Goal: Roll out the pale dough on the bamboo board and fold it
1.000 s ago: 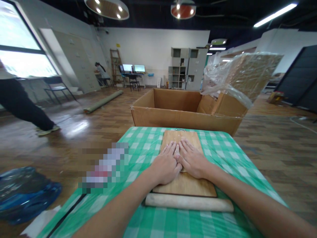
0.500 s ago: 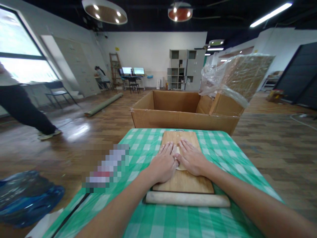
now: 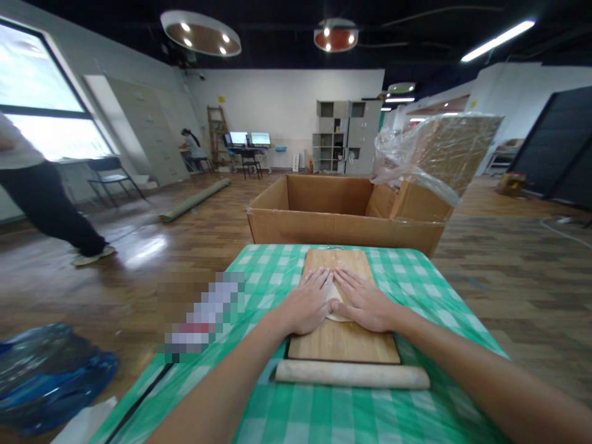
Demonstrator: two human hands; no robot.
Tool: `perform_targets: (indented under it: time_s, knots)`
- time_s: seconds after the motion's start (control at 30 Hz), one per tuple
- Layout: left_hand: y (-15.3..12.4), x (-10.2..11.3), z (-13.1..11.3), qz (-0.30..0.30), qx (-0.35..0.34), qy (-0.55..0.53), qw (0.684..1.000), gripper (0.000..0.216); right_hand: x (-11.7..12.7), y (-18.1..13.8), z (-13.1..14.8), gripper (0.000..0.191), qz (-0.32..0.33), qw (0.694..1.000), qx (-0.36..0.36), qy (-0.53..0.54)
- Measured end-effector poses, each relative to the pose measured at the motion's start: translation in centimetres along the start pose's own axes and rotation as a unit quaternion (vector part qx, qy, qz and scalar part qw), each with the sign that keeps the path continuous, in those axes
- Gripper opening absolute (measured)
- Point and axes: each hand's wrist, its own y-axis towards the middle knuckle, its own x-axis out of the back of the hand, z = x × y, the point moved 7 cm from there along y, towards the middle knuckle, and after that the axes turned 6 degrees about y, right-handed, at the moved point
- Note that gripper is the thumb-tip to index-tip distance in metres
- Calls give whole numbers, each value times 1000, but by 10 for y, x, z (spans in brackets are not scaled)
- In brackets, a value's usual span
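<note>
Shifting slightly, left hand (image 3: 308,305) and right hand (image 3: 365,300) lie flat, clutching nothing, baring more dough (image 3: 337,317) between the cutting board's (image 3: 345,346) long edges; flattening seems underway.

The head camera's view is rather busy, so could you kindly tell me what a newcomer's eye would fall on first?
Probably the left hand and right hand, laid flat over pale dough on a wooden board in the lower middle. Next might come the green-checked tablecloth beneath, with a rolling pin along the board's near edge. Beyond the table stands a big open cardboard box.
</note>
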Motion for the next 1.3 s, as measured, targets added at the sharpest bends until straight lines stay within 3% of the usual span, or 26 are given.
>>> perform_targets:
  time_s: [0.27, 0.67, 0.8, 0.9, 1.3]
  knots:
    - [-2, 10, -2, 0, 3, -28, 1000, 66, 4, -14, 8, 91, -6, 1000, -23, -13]
    - [-10, 9, -1, 132, -18, -100, 986, 76, 5, -13, 2, 97, 11, 1000, -5, 14]
    - [-12, 11, 1, 118, -44, -127, 984, 83, 4, -14, 1, 92, 3, 1000, -17, 14]
    - [-13, 12, 3, 88, -38, -119, 988, 76, 4, -15, 1, 87, -3, 1000, -22, 12]
    - [-13, 11, 2, 58, -15, -84, 995, 74, 5, -15, 1, 94, -14, 1000, -22, -5]
